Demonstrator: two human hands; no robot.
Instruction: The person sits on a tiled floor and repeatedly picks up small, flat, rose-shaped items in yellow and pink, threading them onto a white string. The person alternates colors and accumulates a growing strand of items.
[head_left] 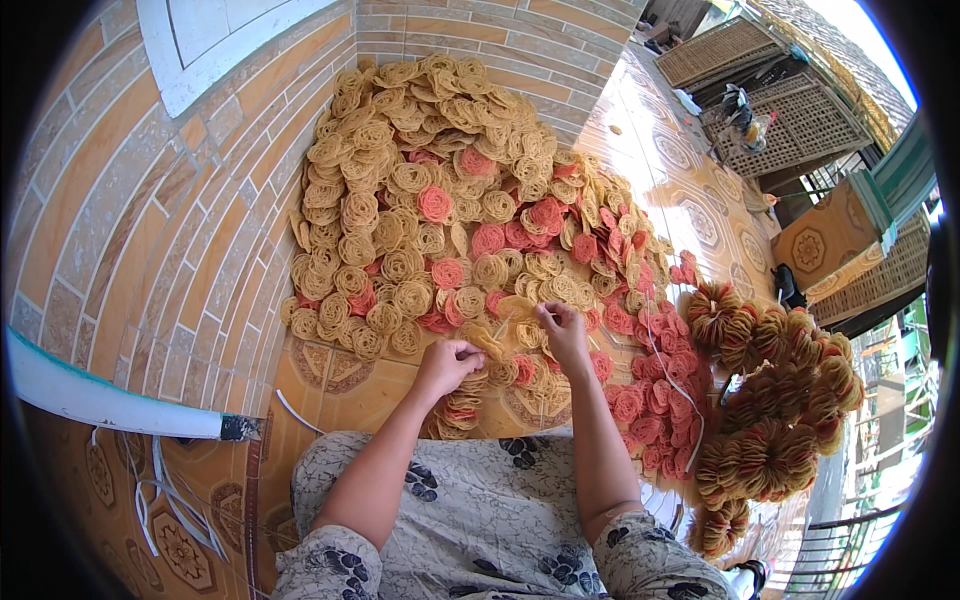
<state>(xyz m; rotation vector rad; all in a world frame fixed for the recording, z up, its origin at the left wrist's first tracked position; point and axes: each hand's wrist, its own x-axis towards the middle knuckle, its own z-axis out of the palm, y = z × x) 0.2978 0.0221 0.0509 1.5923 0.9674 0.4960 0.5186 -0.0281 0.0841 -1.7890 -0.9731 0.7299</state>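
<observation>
Both arms reach forward over a big heap of round, lacy, swirled discs [412,298], mostly tan with some pinkish red. My left hand [447,368] is closed in a pinch on a crumpled-looking tan lacy disc [484,341]. To its right, my right hand [563,336] pinches the edge of another thin tan lacy disc [517,309]. The two discs are close together, and I cannot tell whether they touch. Just below my left hand lies a stack of tan and red discs [460,410]. Pinkish-red discs [655,400] lie in a spread right of my right forearm.
Thick bunches of packed brownish discs [760,450] lie at the right. A thin white strip [678,385] crosses the red discs. More white strips [165,500] hang at lower left. A tiled wall [190,200] backs the heap. Woven lattice panels [790,125] stand at far right.
</observation>
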